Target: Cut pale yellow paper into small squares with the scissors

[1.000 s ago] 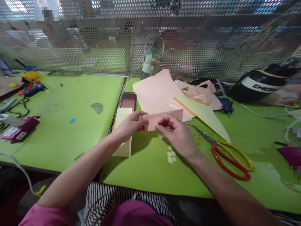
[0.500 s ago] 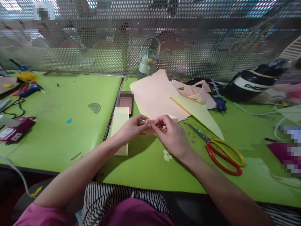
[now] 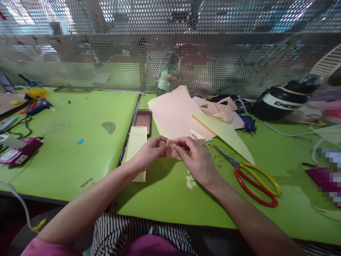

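My left hand (image 3: 149, 153) and my right hand (image 3: 198, 160) meet over the green table (image 3: 80, 156), both pinching a small folded pink paper piece (image 3: 195, 138). Most of the piece is hidden behind my fingers; one folded corner sticks up on the right. Under my left wrist lies a pale yellow paper strip (image 3: 137, 142). Just beyond my hands spreads a large pink sheet (image 3: 176, 112) over a yellow sheet (image 3: 226, 133).
Red and yellow scissors (image 3: 253, 176) lie right of my right hand. Small paper scraps (image 3: 191, 181) sit near my right wrist. A green water bottle (image 3: 167, 76) stands at the perforated metal screen. A black helmet (image 3: 282, 99) is far right, a glue gun (image 3: 37, 105) far left.
The pink strip was held out flat between both hands; now it is folded into a smaller bunch pinched between my fingertips. The hands have drawn closer together.
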A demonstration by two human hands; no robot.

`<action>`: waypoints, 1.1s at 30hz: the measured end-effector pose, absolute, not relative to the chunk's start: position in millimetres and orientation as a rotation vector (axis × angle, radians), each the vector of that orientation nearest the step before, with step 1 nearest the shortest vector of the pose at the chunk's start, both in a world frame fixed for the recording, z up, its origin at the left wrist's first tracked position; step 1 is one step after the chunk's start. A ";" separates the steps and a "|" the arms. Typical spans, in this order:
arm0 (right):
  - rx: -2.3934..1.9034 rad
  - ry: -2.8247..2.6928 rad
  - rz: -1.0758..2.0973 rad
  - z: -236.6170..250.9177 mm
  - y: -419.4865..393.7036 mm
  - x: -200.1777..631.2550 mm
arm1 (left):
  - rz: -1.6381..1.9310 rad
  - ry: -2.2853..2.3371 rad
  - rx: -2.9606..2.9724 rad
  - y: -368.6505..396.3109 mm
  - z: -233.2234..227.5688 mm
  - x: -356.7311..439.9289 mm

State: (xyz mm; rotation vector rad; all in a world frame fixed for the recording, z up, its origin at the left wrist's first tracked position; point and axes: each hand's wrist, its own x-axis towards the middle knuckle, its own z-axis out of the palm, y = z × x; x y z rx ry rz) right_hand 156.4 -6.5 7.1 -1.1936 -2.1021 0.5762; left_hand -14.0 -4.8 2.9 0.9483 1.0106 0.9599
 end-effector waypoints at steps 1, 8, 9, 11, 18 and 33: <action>-1.198 -2.107 0.577 7.0 -6.7 156.4 | 0.964 1.000 0.939 -5.3 3.1 -13.4; -1.290 -2.029 0.615 7.6 -8.8 154.2 | 0.971 1.052 1.040 -6.2 -3.5 -12.2; -1.299 -2.033 0.598 7.4 -8.8 154.0 | 0.968 1.065 1.091 -6.3 -4.8 -12.3; -1.301 -2.050 0.555 6.4 -9.1 153.6 | 0.975 1.090 1.173 -6.5 -6.2 -12.2; -1.266 -2.099 0.492 4.4 -10.8 152.2 | 1.048 1.155 1.274 -8.4 0.1 -8.9; -1.185 -2.195 0.257 2.2 -8.7 155.0 | 1.101 1.085 1.287 -9.1 -6.3 -7.9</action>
